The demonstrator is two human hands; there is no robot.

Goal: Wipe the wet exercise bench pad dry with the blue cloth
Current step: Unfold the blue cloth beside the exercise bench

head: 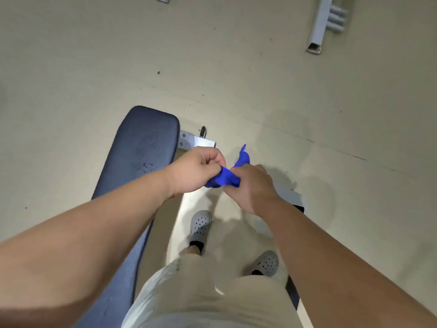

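The dark blue bench pad runs from the lower left up to the middle of the view, with wet patches glistening on its far half. The blue cloth is bunched in the air to the right of the pad, above the floor. My left hand pinches its left end with closed fingers. My right hand grips its right side, and a pointed corner of cloth sticks up behind that hand. My left forearm crosses over the pad and hides its middle.
A white metal frame bracket with a knob juts out at the pad's right side. My two feet in grey perforated shoes stand on the beige floor beside the bench. Another white machine leg stands far right.
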